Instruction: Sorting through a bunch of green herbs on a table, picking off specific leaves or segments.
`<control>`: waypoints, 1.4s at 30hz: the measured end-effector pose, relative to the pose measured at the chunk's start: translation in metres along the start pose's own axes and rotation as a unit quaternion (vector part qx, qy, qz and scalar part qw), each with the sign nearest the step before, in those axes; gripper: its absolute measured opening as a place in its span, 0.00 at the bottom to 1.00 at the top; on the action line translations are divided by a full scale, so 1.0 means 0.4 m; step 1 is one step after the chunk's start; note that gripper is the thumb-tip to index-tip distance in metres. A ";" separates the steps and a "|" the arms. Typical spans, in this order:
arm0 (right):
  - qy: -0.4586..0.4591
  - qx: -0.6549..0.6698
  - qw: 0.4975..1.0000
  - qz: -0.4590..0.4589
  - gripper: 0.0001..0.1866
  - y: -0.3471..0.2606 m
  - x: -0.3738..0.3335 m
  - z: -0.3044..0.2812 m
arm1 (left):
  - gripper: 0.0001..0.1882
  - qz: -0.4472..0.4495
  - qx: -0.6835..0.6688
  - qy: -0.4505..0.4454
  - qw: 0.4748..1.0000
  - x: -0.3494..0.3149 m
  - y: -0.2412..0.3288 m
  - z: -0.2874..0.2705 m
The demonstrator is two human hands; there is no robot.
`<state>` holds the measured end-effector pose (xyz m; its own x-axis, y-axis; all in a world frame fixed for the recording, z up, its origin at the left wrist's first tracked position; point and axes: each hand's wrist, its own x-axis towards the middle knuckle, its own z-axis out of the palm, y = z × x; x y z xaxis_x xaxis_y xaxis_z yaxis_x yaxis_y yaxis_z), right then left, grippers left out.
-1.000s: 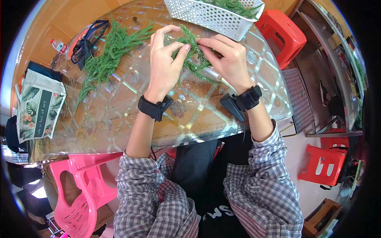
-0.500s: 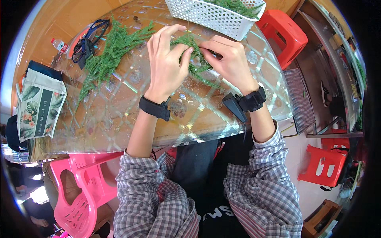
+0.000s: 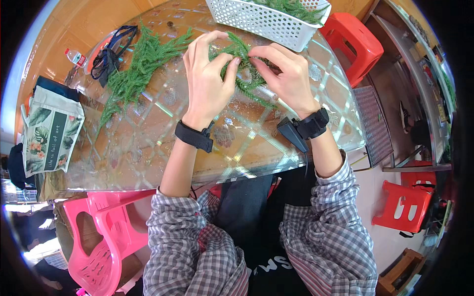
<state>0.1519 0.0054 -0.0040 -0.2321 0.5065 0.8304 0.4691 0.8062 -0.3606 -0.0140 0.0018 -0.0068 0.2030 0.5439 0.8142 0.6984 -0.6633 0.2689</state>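
Both hands work over the table at a green artificial fern sprig (image 3: 252, 90). My left hand (image 3: 208, 74) pinches part of the sprig between thumb and fingertips. My right hand (image 3: 284, 71) pinches another bit of it close by, thumb against index finger. The exact spot where the fingertips meet is partly hidden by the greenery. To the left on the table lies a loose pile of similar green sprigs (image 3: 133, 69). Beyond my hands stands a white perforated plastic basket (image 3: 269, 27) holding more sprigs (image 3: 291, 10).
A clear-covered table (image 3: 197, 165) lies under my hands. On the left are a printed cloth bag (image 3: 52, 128), a dark strap bundle (image 3: 106, 59) and a small bottle (image 3: 76, 57). A pink chair (image 3: 106, 222) and red stools (image 3: 353, 44) stand around the table.
A frond of the sprig now sticks up between my hands, where it lay lower before. Both hands have barely shifted and keep their pinches.
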 end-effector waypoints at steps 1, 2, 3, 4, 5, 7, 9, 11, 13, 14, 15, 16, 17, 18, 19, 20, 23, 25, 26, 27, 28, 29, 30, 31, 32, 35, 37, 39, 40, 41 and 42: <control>0.005 0.002 1.000 -0.003 0.08 0.000 0.000 0.001 | 0.03 0.001 -0.002 0.002 1.000 0.000 0.001 0.000; 0.011 0.003 1.000 -0.007 0.08 0.000 0.001 0.002 | 0.03 0.003 -0.004 0.003 1.000 0.001 0.001 -0.001; 0.011 0.003 1.000 -0.007 0.08 0.000 0.001 0.002 | 0.03 0.002 -0.004 0.003 1.000 0.001 0.000 -0.001; 0.008 0.001 1.000 -0.009 0.08 0.001 0.001 0.002 | 0.03 0.007 -0.001 0.006 1.000 0.001 0.000 -0.002; 0.006 -0.001 1.000 -0.011 0.08 0.001 0.001 0.000 | 0.03 0.012 0.002 0.009 1.000 0.001 0.000 -0.002; 0.003 -0.002 1.000 -0.014 0.08 -0.001 0.002 -0.001 | 0.03 0.017 0.005 0.011 1.000 0.001 -0.001 -0.002; 0.005 -0.004 1.000 -0.020 0.08 -0.004 0.003 -0.003 | 0.03 0.024 0.008 0.020 0.999 0.001 -0.001 -0.001; 0.005 -0.005 1.000 -0.022 0.08 -0.005 0.003 -0.003 | 0.03 0.028 0.009 0.025 0.999 0.001 0.000 0.000; 0.018 -0.005 1.000 -0.014 0.08 -0.005 0.003 0.000 | 0.03 0.032 0.013 0.030 0.999 0.003 0.001 -0.001; 0.024 -0.006 1.000 -0.010 0.08 -0.005 0.002 0.001 | 0.04 0.034 0.015 0.033 0.999 0.003 0.002 0.000; 0.024 -0.005 1.000 -0.010 0.08 -0.004 0.001 0.003 | 0.04 0.034 0.015 0.033 0.999 0.002 0.002 0.000; 0.029 -0.009 0.999 -0.014 0.08 -0.003 0.000 0.004 | 0.04 0.033 0.015 0.035 0.999 0.002 0.001 0.001; 0.034 -0.013 0.999 -0.018 0.08 -0.001 -0.001 0.006 | 0.04 0.031 0.014 0.036 0.999 0.001 0.001 0.003; 0.040 -0.016 0.999 -0.021 0.08 0.000 -0.001 0.007 | 0.04 0.030 0.014 0.037 0.999 0.001 0.000 0.003; 0.039 -0.016 0.999 -0.021 0.08 0.002 -0.002 0.008 | 0.04 0.030 0.014 0.037 0.999 0.001 0.000 0.004; 0.042 -0.020 0.999 -0.026 0.08 0.003 -0.002 0.010 | 0.04 0.029 0.014 0.038 0.999 0.002 0.000 0.004; 0.048 -0.029 0.998 -0.036 0.08 0.002 -0.001 0.010 | 0.03 0.028 0.014 0.040 0.999 0.002 0.001 0.004; 0.031 -0.035 0.999 -0.027 0.08 -0.004 -0.001 0.006 | 0.03 0.021 0.017 0.033 0.999 -0.001 0.002 0.004; 0.023 -0.038 0.999 -0.022 0.08 -0.005 0.000 0.005 | 0.03 0.017 0.019 0.030 0.999 -0.001 0.003 0.004; 0.023 -0.038 0.999 -0.023 0.08 -0.003 0.000 0.005 | 0.03 0.017 0.019 0.030 0.999 -0.001 0.002 0.004; 0.015 -0.032 0.999 -0.018 0.08 0.000 -0.002 0.005 | 0.03 0.024 0.029 0.028 0.999 -0.001 0.002 0.004; 0.008 -0.026 1.000 -0.012 0.07 0.004 -0.003 0.006 | 0.04 0.031 0.039 0.026 0.998 -0.001 0.002 0.003; 0.000 -0.020 1.000 -0.007 0.07 0.006 -0.004 0.007 | 0.04 0.038 0.049 0.024 0.998 0.000 0.002 0.003; -0.001 -0.020 1.000 -0.007 0.07 0.007 -0.005 0.008 | 0.04 0.037 0.048 0.024 0.998 -0.001 0.002 0.003; -0.010 -0.015 1.000 0.004 0.07 0.009 -0.006 0.009 | 0.04 0.043 0.056 0.021 0.997 -0.001 0.002 0.002; -0.028 -0.006 0.999 0.028 0.07 0.010 -0.008 0.009 | 0.04 0.054 0.069 0.014 0.996 -0.002 0.002 0.001; -0.032 0.002 0.999 0.038 0.07 0.009 -0.008 0.010 | 0.04 0.063 0.077 0.013 0.995 -0.002 0.001 0.001; -0.034 0.006 0.998 0.043 0.07 0.009 -0.008 0.012 | 0.04 0.068 0.081 0.013 0.994 -0.003 0.000 0.002; -0.030 0.014 0.998 0.048 0.07 0.010 -0.008 0.013 | 0.04 0.066 0.081 0.013 0.994 -0.003 0.000 0.002; -0.027 0.021 0.998 0.052 0.07 0.010 -0.009 0.014 | 0.04 0.063 0.081 0.014 0.995 -0.003 -0.001 0.002; -0.024 0.029 0.998 0.056 0.07 0.011 -0.009 0.015 | 0.04 0.061 0.082 0.014 0.995 -0.003 -0.002 0.002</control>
<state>0.1496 0.0088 -0.0110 -0.2214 0.6077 0.7627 0.4448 0.7589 -0.4756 -0.0139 0.0021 -0.0082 0.2757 0.4477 0.8506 0.7724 -0.6299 0.0812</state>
